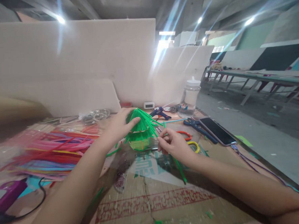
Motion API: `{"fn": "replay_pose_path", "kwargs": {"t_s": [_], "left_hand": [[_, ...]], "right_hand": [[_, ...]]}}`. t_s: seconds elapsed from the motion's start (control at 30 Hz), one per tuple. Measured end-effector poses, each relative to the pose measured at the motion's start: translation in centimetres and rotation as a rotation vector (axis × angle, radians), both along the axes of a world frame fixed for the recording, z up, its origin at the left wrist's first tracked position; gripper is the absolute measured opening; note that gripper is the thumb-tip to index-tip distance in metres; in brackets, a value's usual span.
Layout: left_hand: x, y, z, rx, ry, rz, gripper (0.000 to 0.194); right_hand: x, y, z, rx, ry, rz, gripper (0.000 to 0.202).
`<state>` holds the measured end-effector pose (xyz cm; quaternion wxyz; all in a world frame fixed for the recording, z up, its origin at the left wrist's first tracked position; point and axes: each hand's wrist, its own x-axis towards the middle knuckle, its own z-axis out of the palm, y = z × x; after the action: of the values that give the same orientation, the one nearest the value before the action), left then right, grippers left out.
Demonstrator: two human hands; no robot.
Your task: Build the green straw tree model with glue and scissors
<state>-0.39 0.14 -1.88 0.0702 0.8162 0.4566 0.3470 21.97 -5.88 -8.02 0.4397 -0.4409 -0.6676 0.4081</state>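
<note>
A small hut-like model (pixel 140 141) stands on the cardboard, with a roof of bright green strips in two layers and a paler yellow-green body. My left hand (pixel 123 122) is wrapped round the left side of its roof, thumb across the front. Close by the model's right side, my right hand (pixel 175 144) has its fingers curled in a pinch; what lies between the fingertips is too small to make out. A green strip (pixel 180 171) shows below that palm; whether the hand holds it is unclear. Scissors with red and yellow handles (pixel 193 146) lie partly behind the right hand.
Colourful fuzzy strips (pixel 72 143) pile up on the left, near a purple tool (pixel 11 194). Behind the model are a glue gun (pixel 161 113) and a clear bottle (pixel 190 97). Pliers (pixel 200 129) and a phone (pixel 218 130) with a cable lie right. Cardboard (pixel 130 211) covers the front.
</note>
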Motion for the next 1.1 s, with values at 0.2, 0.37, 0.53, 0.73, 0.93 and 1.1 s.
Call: {"fn": "replay_pose_path", "kwargs": {"t_s": [0.2, 0.37, 0.53, 0.73, 0.93, 1.1], "left_hand": [[0.0, -0.1, 0.1, -0.003, 0.001, -0.011, 0.048], [0.0, 0.0, 0.0, 0.013, 0.010, -0.013, 0.048], [0.0, 0.1, -0.1, 0.015, 0.011, -0.008, 0.049], [0.1, 0.0, 0.0, 0.018, 0.001, -0.016, 0.047], [0.3, -0.3, 0.1, -0.004, 0.005, -0.007, 0.047], [0.3, -0.4, 0.1, 0.011, 0.021, -0.008, 0.048]], "right_hand": [[-0.4, 0.2, -0.1, -0.044, 0.012, -0.006, 0.019], [-0.5, 0.2, -0.1, -0.096, 0.012, -0.001, 0.019], [-1.0, 0.6, -0.2, -0.144, 0.107, 0.029, 0.021], [-1.5, 0.9, -0.2, -0.154, 0.145, 0.055, 0.021], [-1.5, 0.9, -0.3, -0.071, 0.112, 0.035, 0.016], [-1.2, 1.5, -1.1, 0.067, -0.054, 0.052, 0.014]]}}
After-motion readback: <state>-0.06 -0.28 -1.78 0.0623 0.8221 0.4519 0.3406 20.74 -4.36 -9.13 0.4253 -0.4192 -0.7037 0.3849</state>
